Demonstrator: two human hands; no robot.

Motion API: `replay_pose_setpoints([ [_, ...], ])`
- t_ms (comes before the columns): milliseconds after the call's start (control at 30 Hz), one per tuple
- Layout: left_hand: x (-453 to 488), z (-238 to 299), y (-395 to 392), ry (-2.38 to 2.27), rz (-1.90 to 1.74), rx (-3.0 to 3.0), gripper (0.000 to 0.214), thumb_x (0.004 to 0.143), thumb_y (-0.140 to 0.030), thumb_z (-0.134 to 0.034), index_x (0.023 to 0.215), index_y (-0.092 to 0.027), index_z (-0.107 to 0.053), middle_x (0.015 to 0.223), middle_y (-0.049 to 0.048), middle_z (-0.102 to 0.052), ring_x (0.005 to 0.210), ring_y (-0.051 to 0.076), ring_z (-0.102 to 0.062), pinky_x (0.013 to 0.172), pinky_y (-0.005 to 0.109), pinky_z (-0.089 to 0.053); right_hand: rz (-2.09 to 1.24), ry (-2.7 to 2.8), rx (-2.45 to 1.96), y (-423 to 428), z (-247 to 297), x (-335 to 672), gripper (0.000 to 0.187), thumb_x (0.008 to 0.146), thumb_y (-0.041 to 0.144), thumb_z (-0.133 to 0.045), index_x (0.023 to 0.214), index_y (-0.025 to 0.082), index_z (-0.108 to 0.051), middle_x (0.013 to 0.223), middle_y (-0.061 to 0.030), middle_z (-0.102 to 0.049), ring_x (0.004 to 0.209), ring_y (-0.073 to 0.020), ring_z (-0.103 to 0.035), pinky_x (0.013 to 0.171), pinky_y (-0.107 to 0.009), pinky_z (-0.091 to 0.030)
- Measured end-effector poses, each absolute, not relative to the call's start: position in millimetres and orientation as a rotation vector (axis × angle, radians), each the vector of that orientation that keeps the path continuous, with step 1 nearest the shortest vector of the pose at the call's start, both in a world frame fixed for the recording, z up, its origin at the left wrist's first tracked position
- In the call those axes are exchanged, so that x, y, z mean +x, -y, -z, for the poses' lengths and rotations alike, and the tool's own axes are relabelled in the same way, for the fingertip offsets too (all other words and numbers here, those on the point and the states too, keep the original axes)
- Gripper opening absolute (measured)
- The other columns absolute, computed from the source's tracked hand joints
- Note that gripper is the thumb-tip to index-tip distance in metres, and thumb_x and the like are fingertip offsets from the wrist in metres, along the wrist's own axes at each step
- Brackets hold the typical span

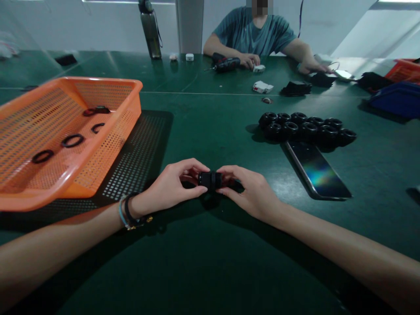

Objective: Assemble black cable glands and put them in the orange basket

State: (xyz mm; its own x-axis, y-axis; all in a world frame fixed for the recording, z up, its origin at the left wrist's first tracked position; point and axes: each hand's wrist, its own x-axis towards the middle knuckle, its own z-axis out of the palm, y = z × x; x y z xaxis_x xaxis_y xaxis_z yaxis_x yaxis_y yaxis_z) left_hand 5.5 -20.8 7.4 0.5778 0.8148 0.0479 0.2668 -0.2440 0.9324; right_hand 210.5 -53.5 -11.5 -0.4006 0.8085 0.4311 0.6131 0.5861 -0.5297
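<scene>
Between my two hands, just above the green table (203,245), is a small black cylindrical part (210,180) lying sideways. My left hand (179,181) pinches its left end between thumb and fingers. At the other end, the thumb and fingers of my right hand (247,188) close on it. A narrow band or seam runs round the part nearer the right side. What the part is for does not show. My left wrist wears a blue band and a black band.
An orange basket (92,179) with a few black rings (72,140) stands left. Several round black parts (308,130) sit grouped at right, beside a phone (318,170). Across the table are a bottle (151,35), a power drill (226,64), a blue bin (397,99) and a co-worker (259,33).
</scene>
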Motion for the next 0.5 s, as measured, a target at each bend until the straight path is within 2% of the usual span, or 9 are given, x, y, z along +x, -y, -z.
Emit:
replay_pose_setpoints([
  [500,6.2,-9.2,20.7,-0.896,-0.662,1.798,0.024,0.07,-0.02,-0.066,0.093,-0.015,-0.059,0.09,0.0027,-0.066,0.081,0.015,-0.065,0.076,0.027,-0.054,-0.372,2.17,-1.122,53.5,9.7,210.2,0.018,0.08,0.015,-0.062,0.098,0.015,-0.059,0.083,-0.005,-0.071,0.072,-0.0168,-0.067,0.065,-0.029,-0.056],
])
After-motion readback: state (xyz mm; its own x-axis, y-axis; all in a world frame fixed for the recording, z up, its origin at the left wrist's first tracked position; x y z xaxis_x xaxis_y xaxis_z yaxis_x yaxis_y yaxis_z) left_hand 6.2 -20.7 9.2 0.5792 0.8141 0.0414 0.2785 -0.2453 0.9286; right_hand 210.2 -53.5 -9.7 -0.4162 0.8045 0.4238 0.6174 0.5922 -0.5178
